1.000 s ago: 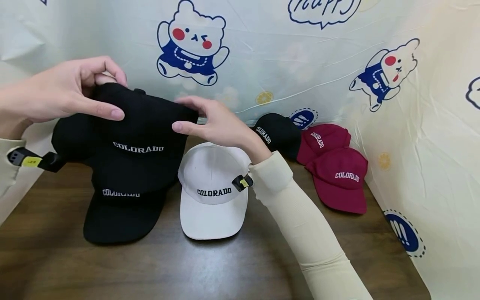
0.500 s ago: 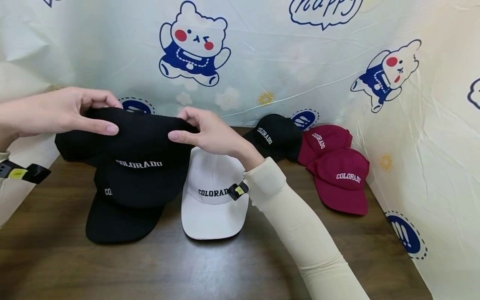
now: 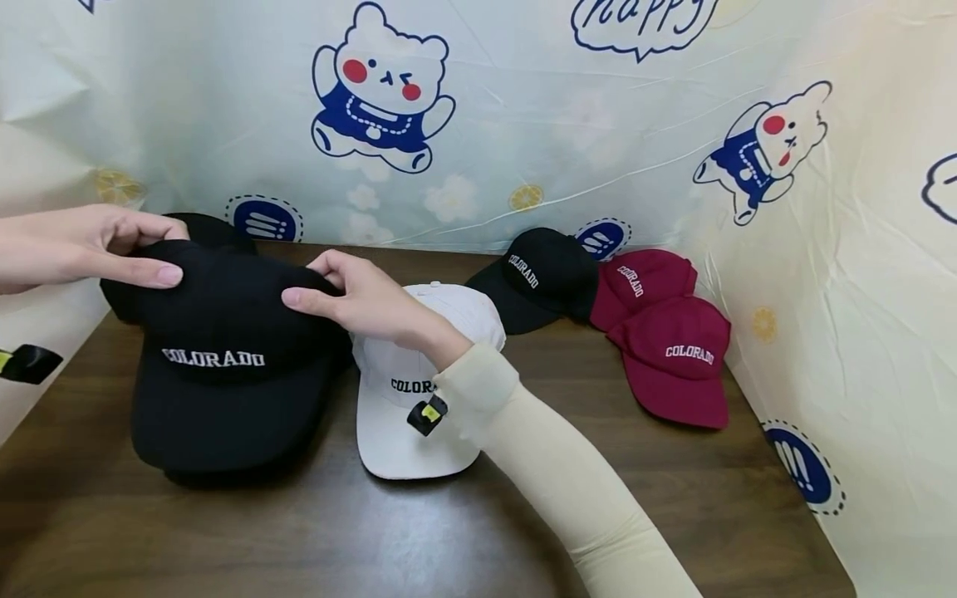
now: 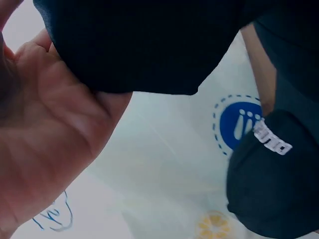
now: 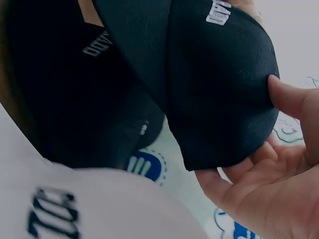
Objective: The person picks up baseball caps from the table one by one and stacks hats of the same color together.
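Observation:
Both hands hold a black baseball cap (image 3: pixel 224 307) with white COLORADO lettering, its brim toward the front. My left hand (image 3: pixel 97 249) pinches the cap's left side, thumb in front and fingers behind. On the right side, my right hand (image 3: pixel 374 303) grips it; in the right wrist view the thumb presses the crown (image 5: pixel 224 89) and the fingers lie under the edge. Beneath the held cap, only a dark brim edge (image 3: pixel 217 478) of another black cap shows in the head view. A further black cap (image 3: pixel 213 228) is partly hidden behind.
Just right of the held cap, a white cap (image 3: pixel 414 440) lies on the wooden table (image 3: pixel 419 540), partly covered by my right forearm. Farther right are a black cap (image 3: pixel 542 270) and two maroon caps (image 3: pixel 676 357), near the printed cloth wall (image 3: pixel 845 332).
Both hands have lowered the black cap and shifted it left, over the black cap at the front, whose lettering is now covered. The white, maroon and right-hand black caps stay put.

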